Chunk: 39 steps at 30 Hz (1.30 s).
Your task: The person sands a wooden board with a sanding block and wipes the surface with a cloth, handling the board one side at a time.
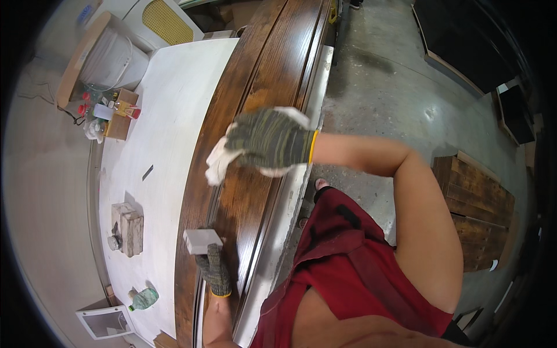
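Observation:
A long brown wooden panel (278,64) with grooved strips along its length lies on the white table. My right hand (272,139), in a striped dark green glove with a yellow cuff, is closed on a white cloth (218,162) over the panel's middle. Loose folds of the cloth stick out past the fingers; the hand is slightly blurred. Nearer to me, my left hand (216,272), gloved in the same way, grips a small white square box (202,240) by its near side, above the panel's left part. What the box contains does not show.
On the white tabletop (168,98) are a dirty pale block (129,229), a greenish bottle (144,298) lying down, and a dark strip (148,172). A white bucket (116,58) and several bottles (104,110) stand far left. Brown panels (481,197) lean at right.

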Tool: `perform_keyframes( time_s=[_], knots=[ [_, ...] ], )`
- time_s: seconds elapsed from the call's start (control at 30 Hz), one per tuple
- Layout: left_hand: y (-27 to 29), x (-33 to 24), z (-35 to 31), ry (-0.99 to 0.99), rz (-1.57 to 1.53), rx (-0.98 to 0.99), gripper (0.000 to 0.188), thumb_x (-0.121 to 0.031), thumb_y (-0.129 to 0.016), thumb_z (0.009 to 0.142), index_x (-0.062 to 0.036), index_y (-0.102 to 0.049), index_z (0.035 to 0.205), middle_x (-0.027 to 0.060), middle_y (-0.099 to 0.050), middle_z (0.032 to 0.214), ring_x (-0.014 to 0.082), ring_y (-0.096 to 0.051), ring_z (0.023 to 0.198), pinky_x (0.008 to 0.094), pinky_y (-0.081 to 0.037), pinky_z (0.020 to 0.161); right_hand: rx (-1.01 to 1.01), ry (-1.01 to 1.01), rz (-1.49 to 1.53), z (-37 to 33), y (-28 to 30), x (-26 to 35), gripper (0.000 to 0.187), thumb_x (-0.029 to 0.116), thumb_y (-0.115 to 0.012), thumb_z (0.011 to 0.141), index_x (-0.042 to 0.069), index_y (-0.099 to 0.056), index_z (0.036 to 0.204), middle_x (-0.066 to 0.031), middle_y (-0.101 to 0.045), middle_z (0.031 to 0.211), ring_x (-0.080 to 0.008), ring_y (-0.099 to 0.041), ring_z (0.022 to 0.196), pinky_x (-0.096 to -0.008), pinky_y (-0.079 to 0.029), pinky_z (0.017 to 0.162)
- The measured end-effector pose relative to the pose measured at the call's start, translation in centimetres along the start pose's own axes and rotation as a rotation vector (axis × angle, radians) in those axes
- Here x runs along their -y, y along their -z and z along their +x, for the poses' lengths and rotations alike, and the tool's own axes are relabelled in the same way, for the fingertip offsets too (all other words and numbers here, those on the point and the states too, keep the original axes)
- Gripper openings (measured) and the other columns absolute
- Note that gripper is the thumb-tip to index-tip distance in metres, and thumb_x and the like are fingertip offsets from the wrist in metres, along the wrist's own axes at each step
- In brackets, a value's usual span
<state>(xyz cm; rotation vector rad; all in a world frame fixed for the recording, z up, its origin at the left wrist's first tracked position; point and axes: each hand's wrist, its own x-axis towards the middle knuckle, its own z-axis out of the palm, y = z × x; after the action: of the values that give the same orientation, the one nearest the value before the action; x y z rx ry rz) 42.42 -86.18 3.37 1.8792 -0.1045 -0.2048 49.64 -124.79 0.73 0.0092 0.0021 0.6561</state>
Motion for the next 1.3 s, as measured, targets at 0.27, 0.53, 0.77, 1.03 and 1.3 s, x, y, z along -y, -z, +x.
perform_keyframes(
  time_s=[0.27,0.53,0.77,1.03,1.3],
  knots=[
    [1.1,-0.8,-0.6,-0.017,0.263,-0.086,0.042,-0.026,-0.036,0.106,0.0048,-0.058,0.123,0.0184,-0.063,0.117,0.0273,-0.059,0.105,0.0387,-0.048,0.090,-0.281,0.366,-0.147,-4.9,-1.1,17.7,0.048,0.046,-0.041,0.097,0.010,-0.071,0.108,-0.0147,-0.068,0.107,-0.0297,-0.065,0.093,-0.0407,-0.055,0.083],
    [1.1,0.1,-1.5,0.110,0.346,-0.356,0.050,-0.037,-0.052,0.099,0.0052,-0.051,0.125,0.0135,-0.066,0.109,0.0215,-0.059,0.095,0.0332,-0.047,0.085,0.761,-0.147,2.312,-5.6,-7.4,33.8,0.036,0.033,-0.047,0.092,0.011,-0.069,0.109,-0.0107,-0.066,0.115,-0.0293,-0.062,0.108,-0.0402,-0.049,0.094],
    [1.3,0.5,-1.1,0.126,0.338,-0.311,0.057,-0.042,-0.054,0.098,0.0057,-0.046,0.129,0.0170,-0.065,0.110,0.0237,-0.059,0.098,0.0377,-0.048,0.088,1.399,-0.057,2.569,-8.3,-2.8,47.7,0.052,0.047,-0.049,0.088,0.014,-0.064,0.124,-0.0162,-0.066,0.120,-0.0313,-0.062,0.115,-0.0434,-0.047,0.100],
    [-4.9,-1.6,1.0,0.134,0.126,-0.335,0.057,-0.041,-0.058,0.096,0.0053,-0.050,0.129,0.0163,-0.063,0.117,0.0260,-0.059,0.105,0.0372,-0.047,0.093,0.760,-0.182,1.357,-8.1,-4.5,35.5,0.033,0.040,-0.049,0.091,0.012,-0.065,0.088,-0.0061,-0.066,0.084,-0.0194,-0.063,0.076,-0.0341,-0.052,0.071],
    [-7.6,-2.0,2.8,-0.014,0.293,-0.209,0.053,-0.033,-0.057,0.097,0.0034,-0.048,0.134,0.0180,-0.059,0.124,0.0304,-0.057,0.110,0.0405,-0.045,0.095,0.277,0.072,-0.015,-2.9,4.2,21.2,0.054,0.051,-0.049,0.091,0.004,-0.054,0.118,-0.0180,-0.056,0.111,-0.0237,-0.065,0.078,-0.0326,-0.055,0.063]
  ],
)
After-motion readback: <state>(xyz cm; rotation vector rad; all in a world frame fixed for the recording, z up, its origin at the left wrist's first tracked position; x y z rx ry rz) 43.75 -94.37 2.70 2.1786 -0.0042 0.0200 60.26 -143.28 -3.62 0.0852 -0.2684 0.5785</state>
